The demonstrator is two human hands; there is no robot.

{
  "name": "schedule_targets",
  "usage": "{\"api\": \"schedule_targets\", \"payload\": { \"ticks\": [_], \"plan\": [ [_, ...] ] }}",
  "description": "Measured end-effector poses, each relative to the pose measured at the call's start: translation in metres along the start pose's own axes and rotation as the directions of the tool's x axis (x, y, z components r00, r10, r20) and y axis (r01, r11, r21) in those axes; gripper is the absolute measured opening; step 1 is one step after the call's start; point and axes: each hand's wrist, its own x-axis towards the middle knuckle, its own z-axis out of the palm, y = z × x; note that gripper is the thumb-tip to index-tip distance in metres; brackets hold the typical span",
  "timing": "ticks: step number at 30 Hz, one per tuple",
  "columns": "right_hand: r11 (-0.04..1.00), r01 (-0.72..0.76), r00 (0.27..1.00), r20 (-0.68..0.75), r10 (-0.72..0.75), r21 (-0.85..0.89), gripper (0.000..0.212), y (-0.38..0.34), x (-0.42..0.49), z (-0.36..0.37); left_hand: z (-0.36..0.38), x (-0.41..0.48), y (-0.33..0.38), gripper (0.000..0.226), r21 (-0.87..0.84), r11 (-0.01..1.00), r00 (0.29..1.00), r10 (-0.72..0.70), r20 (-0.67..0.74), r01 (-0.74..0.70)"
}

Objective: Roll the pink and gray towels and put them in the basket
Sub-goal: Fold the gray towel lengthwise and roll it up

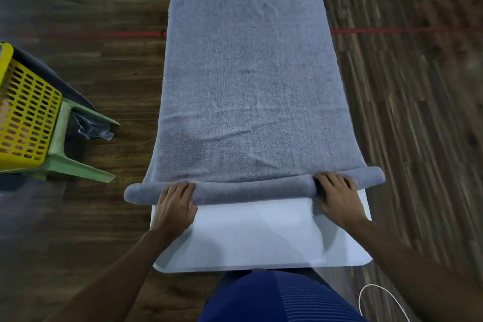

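Gray towel (248, 86) lay lengthwise on a narrow white table (261, 232), and its near end was wound into a thin roll (248, 192) lying across the table. Nearest the viewer, bare tabletop showed between the person's body and the roll. The left hand (175, 201) and right hand (337, 196) each sat on the roll about a quarter of the way in from its ends. Their fingers were curled over its top and their thumbs sat at its near side, so both hands were gripping the cloth rather than lying flat.

Both roll ends overhung the table edges unsupported. They would likely sag or lag behind the gripped parts, so the roll could become cone-shaped or telescope. Uneven pushing by the two hands would probably skew it. Just beyond the roll, shallow wrinkles crossed the flat cloth. If rolled in, these could leave a lumpy, loose bundle. The towel's long sides drooped over the table edges, so a strong push might drag the sheet along the smooth top instead of winding it.

Farther left, well apart from the table, a yellow perforated basket (28, 112) stood on a green stool (78, 167). A loose roll could unwind while being carried there. Whether the pink towel was already inside could not be told.
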Motion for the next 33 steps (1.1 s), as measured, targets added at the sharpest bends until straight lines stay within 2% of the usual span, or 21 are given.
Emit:
{"api": "schedule_targets", "payload": {
  "ticks": [3, 6, 7, 10, 11, 14, 15, 16, 19, 22, 24, 26, 30, 32, 33],
  "plan": [
    [0.999, -0.036, 0.996, 0.077, 0.037, -0.008, 0.047, 0.001, -0.002, 0.0, 0.0, -0.002, -0.003, 0.05, 0.016, 1.0, 0.997, -0.011, 0.082, 0.01],
    [0.998, -0.062, 0.99, 0.123, 0.064, -0.021, 0.051, 0.001, 0.007, -0.011, -0.01, 0.009, 0.0, 0.037, -0.052, 0.997, 0.995, -0.043, 0.092, 0.048],
    [0.995, -0.088, 0.979, 0.182, 0.093, -0.036, 0.052, 0.001, 0.011, -0.017, -0.013, 0.013, 0.0, 0.033, -0.075, 0.996, 0.993, -0.045, 0.108, 0.053],
    [0.979, -0.199, 0.923, 0.326, 0.202, -0.045, 0.039, 0.006, 0.023, -0.026, -0.022, 0.023, 0.001, 0.026, -0.137, 0.98, 0.981, -0.125, 0.147, 0.146],
    [0.979, -0.198, 0.936, 0.29, 0.202, -0.043, 0.034, 0.008, 0.024, -0.027, -0.022, 0.025, 0.001, 0.023, -0.12, 0.98, 0.983, -0.145, 0.115, 0.158],
    [0.988, -0.133, 0.991, 0.0, 0.133, -0.079, 0.024, 0.009, 0.023, -0.021, -0.018, 0.027, 0.001, 0.022, -0.016, 0.982, 0.982, -0.187, -0.037, 0.186],
    [0.992, -0.105, 0.992, -0.071, 0.1, -0.064, 0.025, 0.009, 0.02, -0.018, -0.015, 0.025, 0.001, 0.022, -0.014, 0.987, 0.984, -0.161, -0.079, 0.161],
    [0.997, -0.065, 0.995, -0.083, 0.062, -0.04, 0.029, 0.007, 0.017, -0.016, -0.012, 0.021, 0.002, 0.026, -0.02, 0.993, 0.988, -0.12, -0.094, 0.118],
    [1.0, -0.011, 1.0, -0.02, 0.01, -0.017, 0.042, 0.005, 0.003, -0.007, -0.002, 0.007, 0.001, 0.044, -0.02, 0.999, 0.998, -0.033, -0.047, 0.032],
    [0.997, -0.04, 0.999, 0.031, 0.042, -0.062, 0.05, 0.006, 0.0, -0.001, 0.0, 0.006, -0.002, 0.049, 0.01, 0.998, 0.996, -0.057, 0.075, 0.056],
    [0.996, -0.055, 0.998, -0.04, 0.052, -0.076, 0.039, 0.005, 0.008, -0.001, -0.005, 0.016, -0.001, 0.045, -0.013, 0.996, 0.993, -0.09, 0.071, 0.091],
    [0.995, -0.059, 0.997, -0.06, 0.055, -0.074, 0.038, 0.003, 0.022, -0.009, -0.014, 0.028, 0.0, 0.04, -0.049, 0.991, 0.992, -0.119, 0.046, 0.121],
    [0.988, -0.101, 0.983, 0.14, 0.117, -0.117, 0.044, 0.006, 0.045, -0.027, -0.025, 0.048, -0.005, 0.045, -0.068, 0.976, 0.967, -0.194, 0.163, 0.207],
    [0.987, -0.121, 0.981, 0.136, 0.135, -0.109, 0.041, 0.012, 0.048, -0.027, -0.024, 0.052, -0.008, 0.043, -0.049, 0.968, 0.958, -0.236, 0.162, 0.247],
    [0.987, -0.132, 0.987, 0.085, 0.14, -0.09, 0.034, 0.013, 0.046, -0.025, -0.022, 0.052, -0.008, 0.038, -0.035, 0.97, 0.966, -0.238, 0.102, 0.242]
  ]
}}
